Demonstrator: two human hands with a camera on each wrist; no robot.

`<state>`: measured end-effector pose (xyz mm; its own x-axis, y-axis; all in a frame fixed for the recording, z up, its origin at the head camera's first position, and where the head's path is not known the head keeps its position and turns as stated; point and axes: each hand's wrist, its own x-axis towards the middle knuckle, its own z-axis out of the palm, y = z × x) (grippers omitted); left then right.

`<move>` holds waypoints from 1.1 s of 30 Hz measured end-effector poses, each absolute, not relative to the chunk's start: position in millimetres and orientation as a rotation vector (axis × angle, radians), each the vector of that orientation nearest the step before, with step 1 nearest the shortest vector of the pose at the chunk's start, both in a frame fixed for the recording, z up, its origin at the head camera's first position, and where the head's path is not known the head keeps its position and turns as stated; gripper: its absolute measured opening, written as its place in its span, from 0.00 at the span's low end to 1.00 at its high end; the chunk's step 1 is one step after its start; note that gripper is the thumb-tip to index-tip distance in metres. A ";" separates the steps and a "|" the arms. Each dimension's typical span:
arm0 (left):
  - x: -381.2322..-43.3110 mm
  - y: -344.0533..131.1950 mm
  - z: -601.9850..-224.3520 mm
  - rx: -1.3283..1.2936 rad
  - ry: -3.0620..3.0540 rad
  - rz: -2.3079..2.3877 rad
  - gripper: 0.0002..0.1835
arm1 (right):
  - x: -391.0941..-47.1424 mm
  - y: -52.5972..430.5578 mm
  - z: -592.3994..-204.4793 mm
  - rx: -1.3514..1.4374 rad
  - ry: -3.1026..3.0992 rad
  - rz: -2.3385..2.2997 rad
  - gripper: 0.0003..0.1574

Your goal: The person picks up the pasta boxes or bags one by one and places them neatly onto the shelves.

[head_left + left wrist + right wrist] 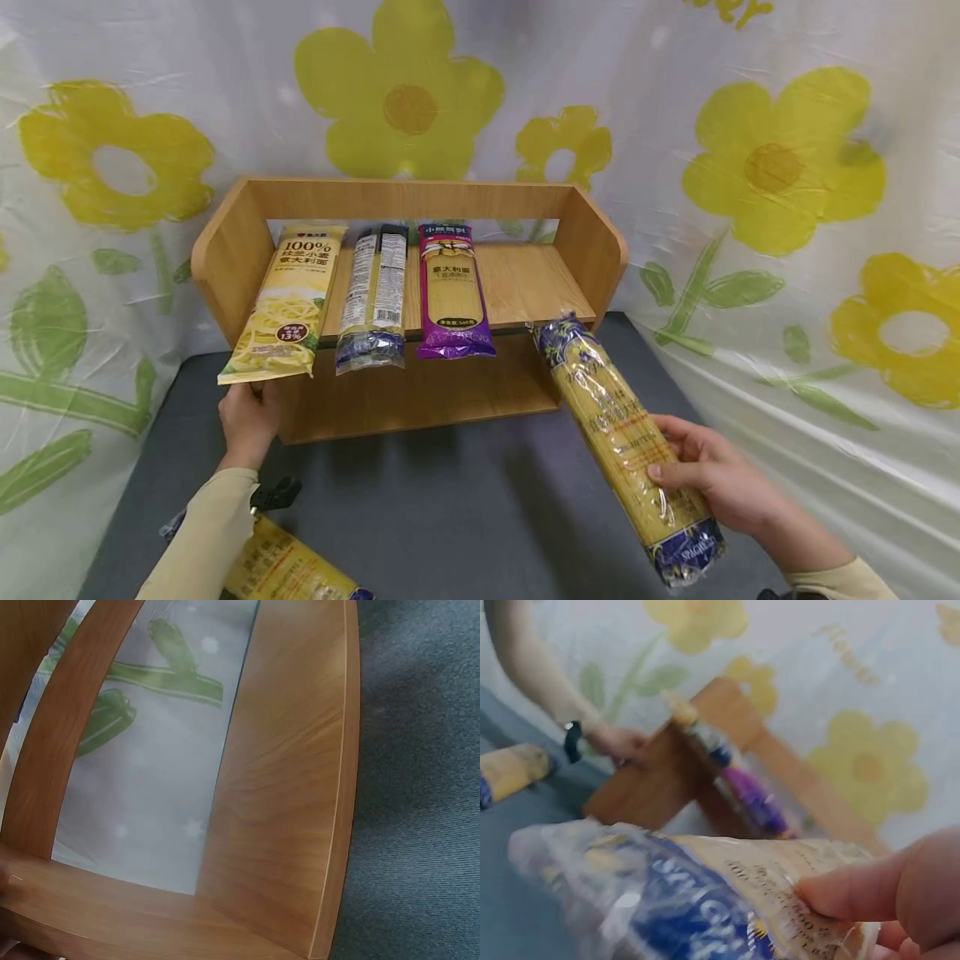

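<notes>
My right hand [723, 475] grips a clear bag of spaghetti [622, 433] with blue printed ends, thumb on its front. The bag is tilted in front of the shelf's right side; its blue end, close up and blurred, fills the lower right wrist view. My left hand [251, 417] holds the lower left side of the wooden shelf [412, 200], with fingertips at the left wrist view's edge. Above that hand lies a yellow pasta packet [285, 304]. Beside it on the upper board rest a clear pasta packet with a white label [373, 296] and a purple pasta packet [453, 292].
Another spaghetti bag [288, 567] lies on the dark grey table [450, 517], partly behind my left sleeve. A white curtain [637, 50] with yellow flowers hangs behind and at both sides. The packets' near ends overhang the shelf's front edge.
</notes>
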<state>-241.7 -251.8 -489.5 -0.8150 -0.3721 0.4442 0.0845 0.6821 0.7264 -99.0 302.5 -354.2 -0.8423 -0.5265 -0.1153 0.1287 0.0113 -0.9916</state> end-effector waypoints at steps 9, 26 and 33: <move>-241.2 -256.0 -485.6 0.242 -2.317 -1.053 0.10 | -177.7 230.9 -286.0 -0.128 2.066 -1.859 0.42; -238.1 -251.1 -493.9 0.236 -2.312 -1.059 0.14 | -293.9 148.0 -281.4 0.244 2.455 -1.555 0.23; -239.3 -251.4 -490.7 0.230 -2.300 -1.051 0.10 | -300.4 143.1 -280.9 0.226 2.539 -1.465 0.20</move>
<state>-239.3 -251.4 -490.7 -0.8091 -0.3838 0.4450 0.0850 0.6728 0.7349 -300.4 143.1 -280.9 -0.9682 0.0317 -0.2483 0.2309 0.4966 -0.8367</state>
